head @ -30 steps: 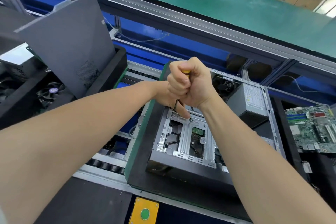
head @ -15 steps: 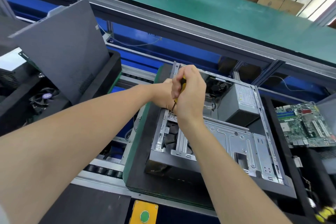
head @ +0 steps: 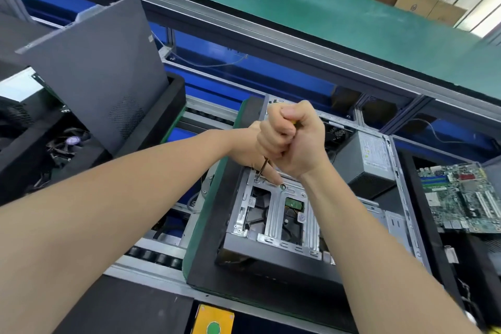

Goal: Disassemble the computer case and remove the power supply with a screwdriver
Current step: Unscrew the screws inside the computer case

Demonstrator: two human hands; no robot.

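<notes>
Since half a second ago the right hand (head: 295,138) has turned and lifted: its knuckles now face up in a tight fist with the thumb folded across the top, where before its back faced the camera lower over the case.

At far left a grey side panel (head: 89,68) leans tilted in a black tray (head: 176,106), with a cooling fan (head: 71,141) lying near it. The left hand (head: 244,149) reaches in from the left and is mostly hidden behind the right fist. One finger (head: 275,177) stretches down, its tip touching the metal just beside the tool's tip; whether the other fingers pinch the shaft cannot be told.

The right hand grips the handle of the screwdriver (head: 263,168), a sliver of yellow showing between thumb and fingers. The thin shaft slants down to the far left corner of the drive cage (head: 275,214). The open computer case (head: 271,260) lies on its side on a green-edged pallet (head: 206,225).

The power supply (head: 374,152) sits inside the case at its far right corner. Right of the case lies a green motherboard (head: 461,198).
</notes>
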